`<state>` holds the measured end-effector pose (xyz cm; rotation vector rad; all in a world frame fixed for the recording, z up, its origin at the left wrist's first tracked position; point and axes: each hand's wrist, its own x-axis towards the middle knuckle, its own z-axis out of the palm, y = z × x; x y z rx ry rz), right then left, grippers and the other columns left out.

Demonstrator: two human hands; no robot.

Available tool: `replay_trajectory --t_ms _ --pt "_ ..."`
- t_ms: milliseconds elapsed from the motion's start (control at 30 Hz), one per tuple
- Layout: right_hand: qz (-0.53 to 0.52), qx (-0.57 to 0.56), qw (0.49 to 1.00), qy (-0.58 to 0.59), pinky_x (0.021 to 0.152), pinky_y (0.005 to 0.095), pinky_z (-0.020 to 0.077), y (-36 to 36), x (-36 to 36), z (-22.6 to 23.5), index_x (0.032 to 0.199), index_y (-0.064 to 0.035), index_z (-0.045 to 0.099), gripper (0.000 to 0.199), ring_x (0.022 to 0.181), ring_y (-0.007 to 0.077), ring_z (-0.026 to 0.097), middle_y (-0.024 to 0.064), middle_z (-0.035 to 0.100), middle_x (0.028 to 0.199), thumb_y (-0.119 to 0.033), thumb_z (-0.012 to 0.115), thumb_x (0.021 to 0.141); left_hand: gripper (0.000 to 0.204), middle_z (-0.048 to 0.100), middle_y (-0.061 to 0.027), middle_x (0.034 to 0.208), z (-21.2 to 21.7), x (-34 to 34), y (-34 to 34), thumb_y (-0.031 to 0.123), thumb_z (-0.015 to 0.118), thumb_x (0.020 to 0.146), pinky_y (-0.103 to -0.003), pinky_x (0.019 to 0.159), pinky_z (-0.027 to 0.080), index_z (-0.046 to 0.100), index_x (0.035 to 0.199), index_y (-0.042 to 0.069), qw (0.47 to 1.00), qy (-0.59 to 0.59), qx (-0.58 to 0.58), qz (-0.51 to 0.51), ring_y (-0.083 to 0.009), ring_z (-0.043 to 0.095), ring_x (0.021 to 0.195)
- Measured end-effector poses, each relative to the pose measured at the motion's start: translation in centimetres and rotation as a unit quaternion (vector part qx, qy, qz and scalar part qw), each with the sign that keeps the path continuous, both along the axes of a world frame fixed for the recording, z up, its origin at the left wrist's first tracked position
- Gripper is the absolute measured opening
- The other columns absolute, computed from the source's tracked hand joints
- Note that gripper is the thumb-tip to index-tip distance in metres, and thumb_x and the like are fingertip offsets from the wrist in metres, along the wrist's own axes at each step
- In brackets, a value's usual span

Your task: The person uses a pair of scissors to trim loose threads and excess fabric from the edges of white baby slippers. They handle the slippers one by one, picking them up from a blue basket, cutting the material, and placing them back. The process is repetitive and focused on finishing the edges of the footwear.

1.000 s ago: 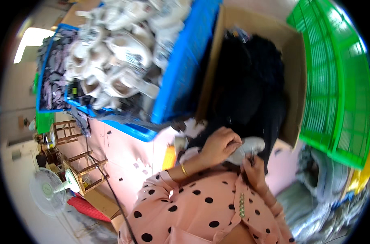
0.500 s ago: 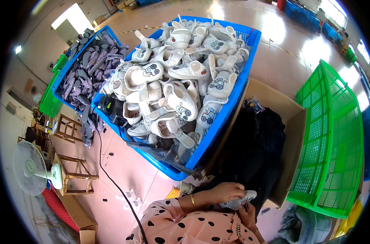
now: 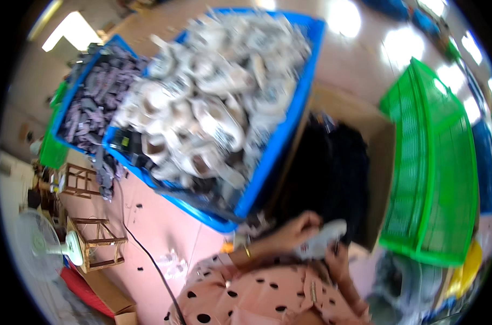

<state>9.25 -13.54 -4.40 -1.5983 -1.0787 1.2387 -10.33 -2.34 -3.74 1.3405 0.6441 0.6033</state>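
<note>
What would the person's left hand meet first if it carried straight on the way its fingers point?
The left hand points up and right, gripping a pale shoe. Past that, it would probably reach the dark goods inside the cardboard box; blur leaves depth unclear.

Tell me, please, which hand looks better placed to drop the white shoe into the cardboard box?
Probably the left hand: it grips the white shoe from above, beside the cardboard box; the right hand sits beneath.
</note>
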Motion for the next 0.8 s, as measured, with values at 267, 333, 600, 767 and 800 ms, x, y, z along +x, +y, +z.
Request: replay_trajectory --t_ms 267,333,600,767,800 --pt "0.159 0.034 0.978 0.134 0.061 0.0228 0.0377 4.0 3.0 5.0 0.09 0.0003 0.053 0.011 0.073 0.0043 0.038 -0.0025 0.045 0.077 -0.01 0.058 0.091 0.07 0.051 -0.0172 0.136 2.6 2.0 2.2 0.036 0.061 0.096 -0.032 0.1 0.043 0.029 0.153 0.012 0.979 -0.043 -0.167 -0.104 -0.0245 0.051 0.124" --pt "0.158 0.093 0.982 0.036 0.059 0.0237 0.0393 3.9 3.3 4.9 0.091 0.0006 0.055 0.015 0.068 0.0057 0.04 0.0004 0.048 0.074 -0.014 0.059 0.092 0.065 0.054 -0.0169 0.133 3.2 2.8 1.8 0.036 0.059 0.097 -0.031 0.099 0.044 0.032 0.151 0.011 0.987 -0.048 -0.133 -0.072 -0.0233 0.054 0.121" --pt "0.089 0.15 0.927 -0.331 0.05 0.0311 0.0474 2.3 3.8 7.7 0.092 -0.0053 0.056 0.045 0.057 0.0261 0.062 0.0071 0.06 0.066 -0.05 0.062 0.089 0.056 0.051 -0.0131 0.142 3.2 3.2 0.0 0.021 0.056 0.098 -0.028 0.103 0.043 0.037 0.149 0.007 0.993 -0.032 -0.116 0.004 -0.0198 0.052 0.127" --pt "0.132 0.194 0.839 -0.491 0.043 0.0319 0.0424 2.4 4.0 8.7 0.077 -0.0088 0.056 0.038 0.048 0.021 0.057 0.0042 0.054 0.054 -0.044 0.066 0.087 0.063 0.049 -0.016 0.143 3.1 3.6 -0.6 0.034 0.058 0.098 -0.03 0.102 0.042 0.035 0.151 0.009 0.998 -0.035 -0.058 0.015 -0.0229 0.053 0.127" --pt "0.141 0.195 0.828 -0.507 0.043 0.032 0.0421 2.5 4.0 8.7 0.076 -0.0089 0.055 0.038 0.047 0.0209 0.056 0.004 0.053 0.053 -0.043 0.067 0.087 0.063 0.048 -0.0161 0.144 3.4 3.7 -0.7 0.034 0.058 0.098 -0.03 0.103 0.041 0.035 0.151 0.009 0.998 -0.029 -0.053 0.019 -0.0231 0.052 0.127"
